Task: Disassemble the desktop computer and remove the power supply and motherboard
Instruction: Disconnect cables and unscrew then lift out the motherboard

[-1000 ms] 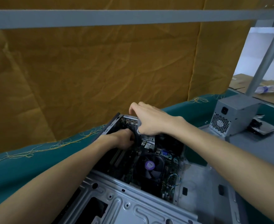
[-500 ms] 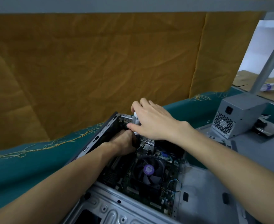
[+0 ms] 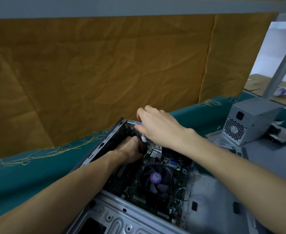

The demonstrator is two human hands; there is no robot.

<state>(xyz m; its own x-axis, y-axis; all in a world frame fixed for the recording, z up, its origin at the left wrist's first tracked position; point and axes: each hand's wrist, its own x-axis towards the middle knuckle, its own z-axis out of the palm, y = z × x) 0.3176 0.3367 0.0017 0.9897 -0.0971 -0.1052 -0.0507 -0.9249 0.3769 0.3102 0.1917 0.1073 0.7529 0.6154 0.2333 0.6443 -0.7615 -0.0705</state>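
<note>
The right hand [image 3: 157, 127] pinches a small white part at the case [image 3: 138, 215] back. The left hand [image 3: 130, 152] is down inside; I cannot tell its grip. The motherboard [image 3: 149, 191] sits inside, and a hard pull could bend it. The power supply [image 3: 246, 120] is already out.

Open computer case [image 3: 105, 215] lying on the desk [image 3: 20, 179], motherboard [image 3: 138, 188] inside, cooling fan [image 3: 155, 178] on top of it. Left hand [image 3: 130, 151] down in the case's far left corner, right hand [image 3: 157, 125] just above it at the far rim, touching a small part there. Off to the right, well apart, power supply [image 3: 250, 122] out of the case, standing on a metal panel [image 3: 265, 159]. Behind the desk, a cloth backdrop [image 3: 105, 68].
</note>
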